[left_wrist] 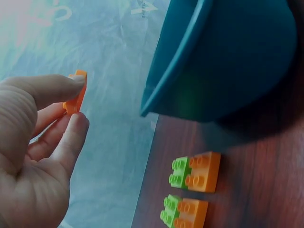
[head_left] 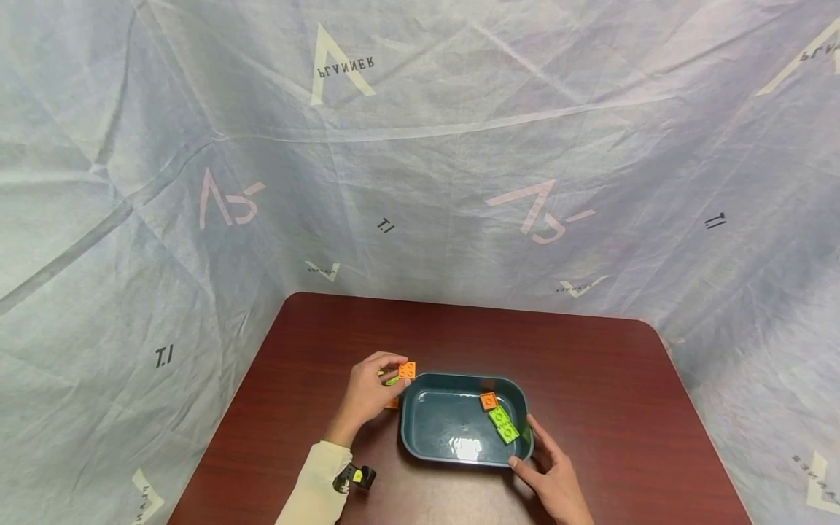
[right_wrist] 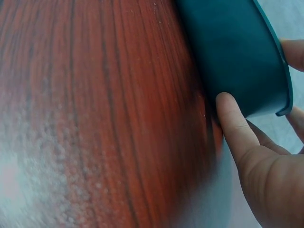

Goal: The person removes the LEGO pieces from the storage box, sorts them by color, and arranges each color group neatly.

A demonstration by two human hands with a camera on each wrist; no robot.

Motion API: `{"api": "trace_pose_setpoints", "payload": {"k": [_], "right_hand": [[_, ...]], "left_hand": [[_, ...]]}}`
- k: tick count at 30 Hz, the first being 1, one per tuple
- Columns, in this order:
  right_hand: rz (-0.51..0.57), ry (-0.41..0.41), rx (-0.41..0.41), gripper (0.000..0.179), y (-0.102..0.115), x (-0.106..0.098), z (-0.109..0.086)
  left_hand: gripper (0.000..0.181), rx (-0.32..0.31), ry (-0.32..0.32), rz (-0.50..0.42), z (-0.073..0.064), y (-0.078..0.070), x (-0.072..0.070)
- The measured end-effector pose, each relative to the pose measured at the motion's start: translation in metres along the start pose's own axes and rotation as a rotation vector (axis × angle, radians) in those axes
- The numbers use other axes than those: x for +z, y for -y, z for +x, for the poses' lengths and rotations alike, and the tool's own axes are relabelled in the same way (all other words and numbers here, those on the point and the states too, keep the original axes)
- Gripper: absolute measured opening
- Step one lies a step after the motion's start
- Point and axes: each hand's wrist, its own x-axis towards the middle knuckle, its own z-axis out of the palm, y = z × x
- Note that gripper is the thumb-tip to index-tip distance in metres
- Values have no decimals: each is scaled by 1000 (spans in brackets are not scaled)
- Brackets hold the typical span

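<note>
My left hand (head_left: pixel 369 386) pinches a small orange toy brick (head_left: pixel 407 370) between thumb and fingers, above the left rim of a dark teal tray (head_left: pixel 433 456). In the left wrist view, that orange brick (left_wrist: pixel 80 91) is seen edge-on. The right hand (head_left: pixel 553 474) holds the tray at its near right corner. In the right wrist view the thumb (right_wrist: pixel 232 116) presses against the tray's outer wall (right_wrist: pixel 237 57), with fingers around the corner. Inside the tray lie an orange brick (head_left: pixel 488 401) and two green bricks (head_left: pixel 500 417), in a slanting row toward the right.
Left of the tray, partly behind my left hand, green bricks (left_wrist: pixel 179 172) and orange bricks (left_wrist: pixel 205 172) stand on the dark red wooden table (head_left: pixel 610 394). Grey printed sheeting (head_left: pixel 420 182) hangs behind the table and along both sides.
</note>
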Motion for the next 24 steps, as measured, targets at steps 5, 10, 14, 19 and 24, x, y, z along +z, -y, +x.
{"api": "trace_pose_setpoints", "payload": {"k": [5, 10, 14, 19, 24], "right_hand": [[-5, 0, -2, 87, -1, -1, 0], [5, 2, -7, 87, -2, -1, 0], [5, 3, 3, 87, -1, 0, 0], [8, 4, 6, 87, 0, 0, -1], [17, -2, -5, 87, 0, 0, -2]], "left_hand": [[39, -11, -21, 42, -4, 9, -7], [39, -49, -38, 51, -8, 19, -14], [40, -70, -42, 56, -11, 29, -21], [41, -88, -61, 64, -16, 40, -28], [43, -113, -74, 77, -21, 51, -34]]}}
